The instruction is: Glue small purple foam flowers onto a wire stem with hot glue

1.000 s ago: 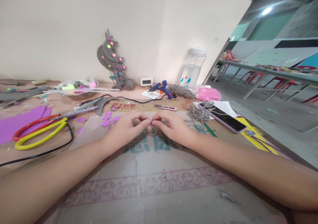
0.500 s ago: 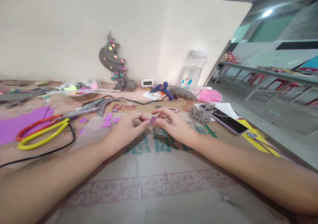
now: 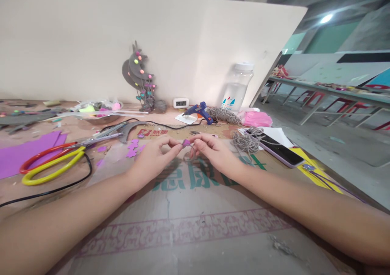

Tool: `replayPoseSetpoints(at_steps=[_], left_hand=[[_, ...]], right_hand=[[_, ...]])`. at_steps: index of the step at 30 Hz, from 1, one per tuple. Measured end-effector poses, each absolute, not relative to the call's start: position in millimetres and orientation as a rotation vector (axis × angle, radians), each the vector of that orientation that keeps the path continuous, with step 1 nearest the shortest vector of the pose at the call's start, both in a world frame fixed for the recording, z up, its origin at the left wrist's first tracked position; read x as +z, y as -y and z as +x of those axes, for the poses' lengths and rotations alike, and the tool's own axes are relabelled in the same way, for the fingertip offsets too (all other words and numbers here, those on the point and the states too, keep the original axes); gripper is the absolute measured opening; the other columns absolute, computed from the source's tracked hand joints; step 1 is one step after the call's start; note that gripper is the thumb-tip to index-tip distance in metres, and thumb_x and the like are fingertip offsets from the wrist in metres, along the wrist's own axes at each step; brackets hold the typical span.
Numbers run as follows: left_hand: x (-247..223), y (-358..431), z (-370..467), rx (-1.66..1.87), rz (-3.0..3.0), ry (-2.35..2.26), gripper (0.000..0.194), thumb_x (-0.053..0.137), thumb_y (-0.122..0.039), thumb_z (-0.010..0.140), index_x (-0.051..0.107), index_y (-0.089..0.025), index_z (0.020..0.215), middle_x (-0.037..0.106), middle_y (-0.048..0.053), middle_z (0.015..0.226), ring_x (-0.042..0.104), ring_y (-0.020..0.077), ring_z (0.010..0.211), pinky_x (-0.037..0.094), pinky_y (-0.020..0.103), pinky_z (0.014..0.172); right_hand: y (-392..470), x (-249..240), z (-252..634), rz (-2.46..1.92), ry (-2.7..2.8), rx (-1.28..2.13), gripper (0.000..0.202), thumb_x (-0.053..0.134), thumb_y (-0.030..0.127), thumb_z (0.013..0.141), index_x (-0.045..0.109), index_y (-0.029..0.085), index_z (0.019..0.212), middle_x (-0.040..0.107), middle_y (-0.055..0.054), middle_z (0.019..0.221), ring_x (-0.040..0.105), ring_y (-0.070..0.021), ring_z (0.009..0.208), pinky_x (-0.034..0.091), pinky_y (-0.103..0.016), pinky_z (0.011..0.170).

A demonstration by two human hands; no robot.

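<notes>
Cream-colored panel [image 3: 106, 31] stands beyond both hands at the rear of a crowded worktable [image 3: 12, 187], where a person works bare-handed over printed cardboard [image 3: 213, 202]. The left hand [image 3: 155, 153] pinches the near end of one small purple piece [image 3: 186, 143] between thumb and forefinger. The right hand [image 3: 213, 151] sits just beside it, thumb and fingertips curled close together; whether they grip cannot be told. The piece lies between the two sets of fingertips, its line running crosswise from left hand to right, though it is too small to tell a front from a back. One gray cord loop [image 3: 190, 157] hangs below it between the hands, its rounded end toward the person.

Just left of the left hand lies a cluster of purple cutouts [image 3: 132, 147], too bunched to count. Farther left are one pair of scissors [image 3: 88, 141], blades slanting away from the person, and at least two purple sheets [image 3: 29, 153]. Beyond the hands are one glue gun [image 3: 199, 109], nozzle to the left, one digital clock [image 3: 180, 102] and one moon-shaped ornament [image 3: 137, 70]. Just right of the right hand lies one gray cord tangle [image 3: 248, 141], next to one phone [image 3: 277, 149]; one water bottle [image 3: 236, 92] stands upright beyond that hand.
</notes>
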State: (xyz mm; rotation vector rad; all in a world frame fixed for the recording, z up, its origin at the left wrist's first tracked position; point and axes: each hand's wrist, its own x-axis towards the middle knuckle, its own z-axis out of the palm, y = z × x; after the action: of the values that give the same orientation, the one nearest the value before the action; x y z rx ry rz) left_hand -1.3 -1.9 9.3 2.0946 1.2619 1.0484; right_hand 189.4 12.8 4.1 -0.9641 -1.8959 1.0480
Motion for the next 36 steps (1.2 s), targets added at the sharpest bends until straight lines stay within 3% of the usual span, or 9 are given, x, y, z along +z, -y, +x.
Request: replayPoseSetpoints(at_steps=[5, 10, 15, 18, 22, 31, 36], left_hand=[[8.2, 1.2, -1.5, 1.044, 2.127, -1.251, 0.02, 0.048, -0.032, 0.082, 0.063, -0.021, 0.076, 0.067, 0.0, 0.079, 0.059, 0.0173, 0.08, 0.042, 0.03, 0.078], [7.7, 1.6, -2.2, 1.066, 2.158, -1.241, 0.019, 0.05, -0.031, 0.083, 0.064, -0.02, 0.076, 0.067, -0.001, 0.08, 0.059, 0.0163, 0.08, 0.042, 0.028, 0.078], [7.6, 2.5, -2.4, 1.077, 2.193, -1.246, 0.017, 0.05, -0.028, 0.082, 0.065, -0.021, 0.078, 0.067, -0.001, 0.08, 0.059, 0.0161, 0.081, 0.043, 0.029, 0.079], [6.8, 1.9, -2.3, 1.072, 2.214, -1.237, 0.017, 0.05, -0.028, 0.082, 0.064, -0.021, 0.076, 0.067, -0.001, 0.08, 0.059, 0.0158, 0.081, 0.043, 0.028, 0.08], [5.3, 1.0, -2.0, 1.024, 2.212, -1.24, 0.016, 0.051, -0.03, 0.081, 0.063, -0.02, 0.074, 0.067, 0.0, 0.079, 0.059, 0.0163, 0.08, 0.044, 0.029, 0.078], [6.5, 3.1, 1.1, 0.95, 2.169, -1.272, 0.02, 0.056, -0.038, 0.077, 0.065, -0.02, 0.082, 0.068, 0.003, 0.087, 0.061, 0.0193, 0.085, 0.044, 0.032, 0.079], [6.1, 3.2, 2.1, 0.937, 2.207, -1.245, 0.016, 0.054, -0.032, 0.078, 0.066, -0.021, 0.079, 0.069, 0.002, 0.087, 0.061, 0.0189, 0.084, 0.045, 0.032, 0.079]], right_hand=[[-15.0, 2.5, 189.0, -0.916, 1.872, 1.246, 0.026, 0.054, 0.034, 0.084, 0.057, 0.016, 0.102, 0.067, -0.005, 0.085, 0.061, -0.0133, 0.078, 0.047, -0.028, 0.073], [-14.9, 5.1, 189.0, -0.909, 1.658, 1.345, 0.027, 0.05, 0.037, 0.085, 0.058, 0.014, 0.099, 0.066, -0.006, 0.085, 0.056, -0.009, 0.064, 0.045, -0.022, 0.057], [-14.9, 2.6, 188.0, -0.89, 1.601, 1.481, 0.029, 0.06, 0.033, 0.079, 0.056, 0.017, 0.103, 0.065, -0.003, 0.085, 0.051, -0.0043, 0.046, 0.039, -0.018, 0.039], [-15.0, 0.4, 187.4, -0.864, 1.606, 1.567, 0.032, 0.061, 0.032, 0.078, 0.054, 0.017, 0.105, 0.064, 0.0, 0.073, 0.052, -0.0052, 0.043, 0.039, -0.017, 0.037], [-16.1, -0.2, 188.1, -0.951, 1.618, 1.504, 0.021, 0.06, 0.031, 0.078, 0.057, 0.015, 0.091, 0.056, 0.005, 0.055, 0.047, -0.004, 0.039, 0.036, -0.015, 0.035], [-13.5, 2.1, 185.1, -0.989, 1.693, 1.389, 0.017, 0.06, 0.032, 0.078, 0.056, 0.015, 0.081, 0.056, 0.004, 0.056, 0.046, -0.0037, 0.041, 0.036, -0.015, 0.037], [-13.7, 0.6, 183.6, -1.024, 1.72, 1.338, 0.018, 0.06, 0.033, 0.078, 0.053, 0.017, 0.081, 0.058, 0.004, 0.056, 0.049, -0.0049, 0.04, 0.037, -0.015, 0.035]])
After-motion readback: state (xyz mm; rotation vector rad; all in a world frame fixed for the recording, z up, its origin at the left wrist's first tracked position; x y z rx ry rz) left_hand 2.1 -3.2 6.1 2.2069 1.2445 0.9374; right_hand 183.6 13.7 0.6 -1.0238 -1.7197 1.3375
